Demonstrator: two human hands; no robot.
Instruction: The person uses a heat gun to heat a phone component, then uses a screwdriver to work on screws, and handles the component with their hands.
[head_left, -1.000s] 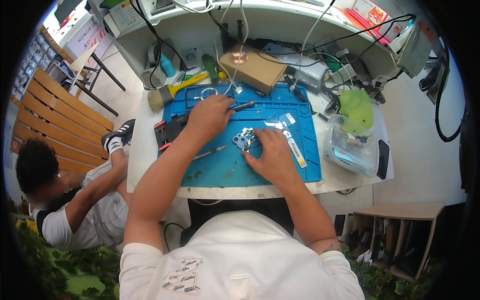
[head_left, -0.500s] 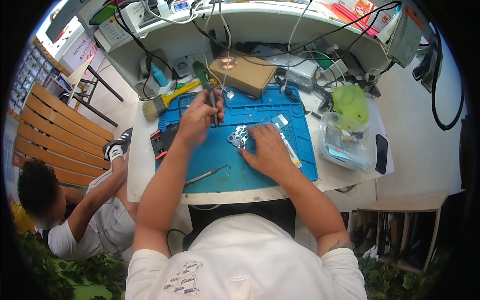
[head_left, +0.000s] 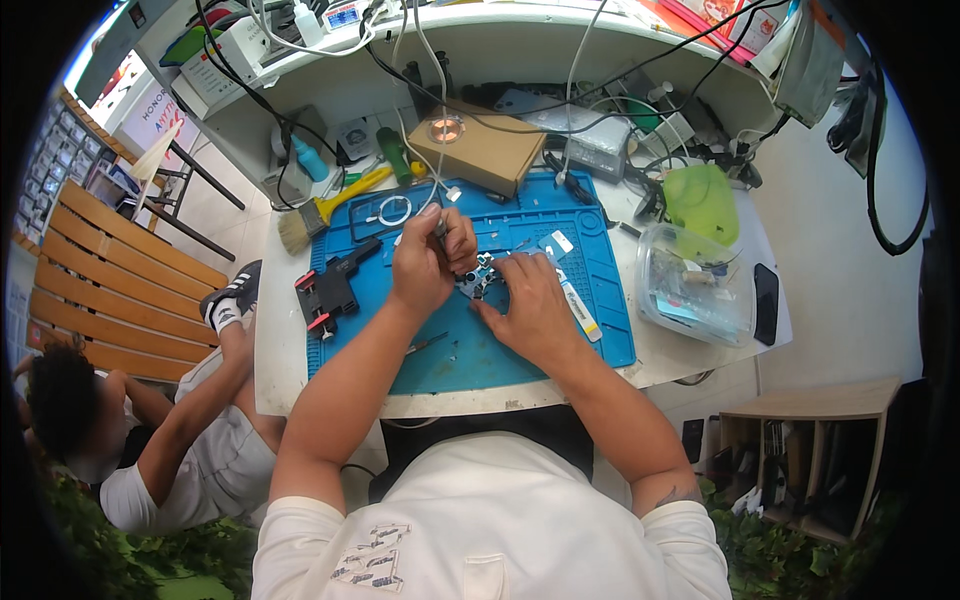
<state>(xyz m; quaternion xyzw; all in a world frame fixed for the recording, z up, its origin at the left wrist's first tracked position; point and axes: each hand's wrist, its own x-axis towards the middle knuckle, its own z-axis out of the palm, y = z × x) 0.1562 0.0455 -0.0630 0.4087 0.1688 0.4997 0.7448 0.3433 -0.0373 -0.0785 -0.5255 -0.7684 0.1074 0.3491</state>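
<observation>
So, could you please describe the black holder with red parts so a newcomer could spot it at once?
Find the blue mat on the white desk and follow it to its left edge. The black holder lies there, left of the left hand. Its red parts set it apart from the yellow-handled brush farther back.

1. Bright, whitish light fills the room, strongest at the upper left, where the white printed sign panel (head_left: pixel 155 118) nearly washes out.
2. Beneath the curved white shelf (head_left: pixel 520 28), soft grey shade; the open-fronted wooden cabinet (head_left: pixel 815 400) is murky inside.
3. Pale glints on the clear plastic tub (head_left: pixel 647 290).
4. The small blue-and-silver component (head_left: pixel 477 282) lacks crisp detail.
5. The orange slatted wooden bench (head_left: pixel 135 262) warps toward black corners.
</observation>
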